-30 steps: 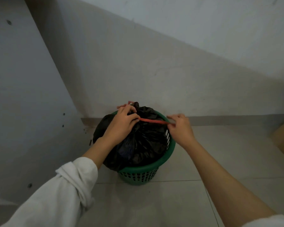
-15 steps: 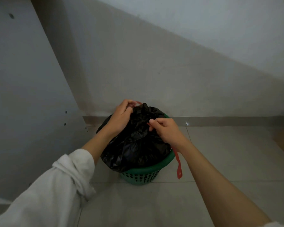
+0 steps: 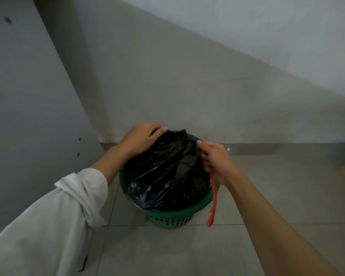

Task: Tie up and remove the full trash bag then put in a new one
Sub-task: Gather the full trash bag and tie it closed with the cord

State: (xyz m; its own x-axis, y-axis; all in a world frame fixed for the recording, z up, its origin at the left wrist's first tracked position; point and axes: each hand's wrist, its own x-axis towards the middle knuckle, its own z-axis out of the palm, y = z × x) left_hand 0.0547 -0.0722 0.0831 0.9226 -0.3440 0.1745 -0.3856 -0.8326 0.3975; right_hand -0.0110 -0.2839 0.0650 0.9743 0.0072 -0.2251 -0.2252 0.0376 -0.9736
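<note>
Since the black trash bag [image 3: 167, 176] is thin, soft, slippery film bulging full inside the green bin [image 3: 173, 216], likely weighty, grab the bunched neck, not the smooth side. Left hand [image 3: 141, 139] curls over gathered plastic at the bag's 11 o'clock. Right hand [image 3: 215, 158] pinches the rim at 3 o'clock, fist closed on the red drawstring [image 3: 212, 202], which dangles toward 5 o'clock outside the bin.

Your way around the round green plastic lattice basket [image 3: 167, 213] lies open over the pale floor tiles [image 3: 157, 253] in front and to the right; the grey wall [image 3: 187, 86] stands close behind, a grey panel [image 3: 28, 116] at left.
</note>
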